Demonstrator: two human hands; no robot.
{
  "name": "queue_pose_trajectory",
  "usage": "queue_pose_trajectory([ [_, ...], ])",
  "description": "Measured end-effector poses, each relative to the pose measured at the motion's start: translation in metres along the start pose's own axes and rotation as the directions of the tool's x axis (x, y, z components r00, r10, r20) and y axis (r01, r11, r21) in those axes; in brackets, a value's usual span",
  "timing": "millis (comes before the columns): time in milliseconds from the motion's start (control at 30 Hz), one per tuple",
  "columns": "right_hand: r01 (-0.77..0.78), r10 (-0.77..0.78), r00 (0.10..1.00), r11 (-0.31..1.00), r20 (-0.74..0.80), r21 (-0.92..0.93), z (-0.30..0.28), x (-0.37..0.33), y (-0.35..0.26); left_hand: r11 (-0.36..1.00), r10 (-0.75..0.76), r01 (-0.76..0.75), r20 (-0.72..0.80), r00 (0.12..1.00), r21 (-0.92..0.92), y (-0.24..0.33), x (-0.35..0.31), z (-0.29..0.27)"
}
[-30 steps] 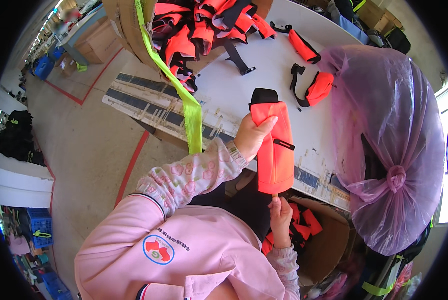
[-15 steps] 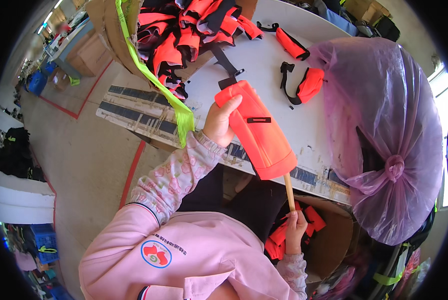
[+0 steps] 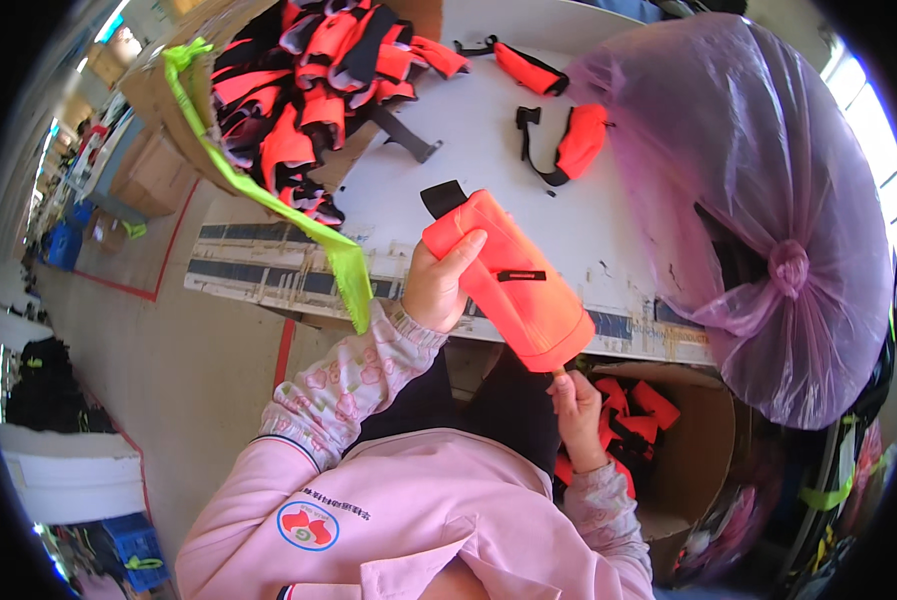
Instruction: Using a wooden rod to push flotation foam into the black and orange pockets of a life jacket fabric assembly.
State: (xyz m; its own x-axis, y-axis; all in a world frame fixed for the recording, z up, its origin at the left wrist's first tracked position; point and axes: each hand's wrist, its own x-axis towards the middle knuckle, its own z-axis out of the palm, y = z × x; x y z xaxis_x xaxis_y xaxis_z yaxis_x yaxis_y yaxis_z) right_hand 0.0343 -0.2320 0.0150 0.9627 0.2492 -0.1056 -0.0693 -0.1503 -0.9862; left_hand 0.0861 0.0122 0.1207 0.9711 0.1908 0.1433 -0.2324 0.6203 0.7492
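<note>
the person's pink shirt point(image 3: 398, 520) is closest, with flowery sleeves point(image 3: 338, 380) on both arms. the right hand point(image 3: 578, 412) is low, near the edge of the tabletop. its grip is pinched closed on a thin tan stick point(image 3: 559, 372). only a short bit of the stick shows, just under the bottom end of a long bright orange cloth pouch point(image 3: 528, 310). the left hand point(image 3: 435, 285) has the pouch near its top. that grip is closed too, with the thumb on the front and the other fingers mostly hidden. the pouch is up in front of the person, tilted, with its top to the left. it has a small black tab point(image 3: 521, 276) on its front and a black band point(image 3: 443, 198) at its top.

by the right arm is an open brown cardboard box point(image 3: 706, 440) with orange and black pieces point(image 3: 653, 403) in it.

past the hands is the white tabletop point(image 3: 608, 250). a shiny neon yellow strip point(image 3: 268, 195) hangs on the left. a big see-through purple plastic bag point(image 3: 758, 150), tied in a knot, is on the right. farther back are a gray strap point(image 3: 405, 137), 2 orange pouches with black straps point(image 3: 580, 143), and a big heap of orange and black cloth pieces point(image 3: 318, 95).
</note>
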Motion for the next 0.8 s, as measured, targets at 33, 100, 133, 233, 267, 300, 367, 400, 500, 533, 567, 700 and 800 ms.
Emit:
queue_pose_trajectory([
  [33, 0.015, -0.018, 1.0, 0.995, -0.026, -0.1, -0.019, -0.001, 0.008, 1.0, -0.015, 0.015, 0.013, 1.0, -0.005, -0.001, 0.0, 0.001],
  [100, 0.014, -0.044, 0.993, 0.967, -0.114, -0.253, -0.072, -0.007, 0.026, 0.999, 0.022, -0.023, -0.026, 0.999, -0.027, 0.001, 0.003, -0.001],
  [133, -0.008, -0.051, 0.981, 0.953, -0.185, -0.304, -0.105, -0.019, 0.04, 0.996, 0.013, -0.018, -0.061, 0.998, -0.087, 0.005, 0.011, -0.007],
  [233, -0.134, -0.004, 0.824, 0.97, -0.567, -0.201, -0.194, -0.061, 0.078, 0.99, 0.093, -0.103, -0.107, 0.99, -0.093, 0.005, 0.026, 0.009],
  [267, -0.163, 0.006, 0.758, 0.97, -0.652, -0.18, -0.215, -0.078, 0.074, 0.992, 0.041, -0.05, -0.085, 0.996, -0.113, -0.007, 0.022, 0.025],
  [300, -0.159, -0.065, 0.701, 0.957, -0.711, -0.244, -0.224, -0.084, 0.06, 0.991, -0.023, 0.014, -0.062, 0.998, -0.133, -0.026, 0.016, 0.037],
  [367, -0.144, -0.13, 0.618, 0.951, -0.776, -0.274, -0.232, -0.08, 0.024, 0.982, -0.142, 0.118, 0.166, 0.976, 0.148, -0.081, -0.024, 0.041],
  [400, -0.126, -0.13, 0.573, 0.962, -0.809, -0.243, -0.238, -0.077, 0.015, 0.924, -0.272, 0.038, 0.583, 0.765, 0.381, -0.086, -0.025, 0.067],
  [500, -0.041, -0.179, 0.613, 0.965, -0.769, -0.257, -0.241, -0.067, 0.011, 0.663, -0.711, 0.15, 0.555, 0.431, 0.733, -0.097, -0.026, 0.064],
  [533, -0.028, -0.171, 0.641, 0.969, -0.748, -0.246, -0.239, -0.064, 0.012, 0.535, -0.82, 0.222, 0.439, 0.368, 0.815, -0.093, -0.014, 0.059],
  [567, -0.052, -0.164, 0.665, 0.963, -0.728, -0.264, -0.232, -0.059, 0.012, 0.474, -0.81, 0.118, 0.38, 0.446, 0.872, -0.092, 0.001, 0.049],
  [700, -0.111, -0.186, 0.833, 0.867, -0.52, -0.486, -0.196, -0.022, 0.002, 0.49, -0.513, 0.075, 0.218, 0.83, 0.868, -0.1, 0.081, -0.003],
  [800, -0.085, -0.248, 0.853, 0.801, -0.458, -0.593, -0.168, 0.019, 0.011, 0.313, -0.285, -0.154, 0.247, 0.926, 0.937, -0.117, 0.141, -0.014],
])
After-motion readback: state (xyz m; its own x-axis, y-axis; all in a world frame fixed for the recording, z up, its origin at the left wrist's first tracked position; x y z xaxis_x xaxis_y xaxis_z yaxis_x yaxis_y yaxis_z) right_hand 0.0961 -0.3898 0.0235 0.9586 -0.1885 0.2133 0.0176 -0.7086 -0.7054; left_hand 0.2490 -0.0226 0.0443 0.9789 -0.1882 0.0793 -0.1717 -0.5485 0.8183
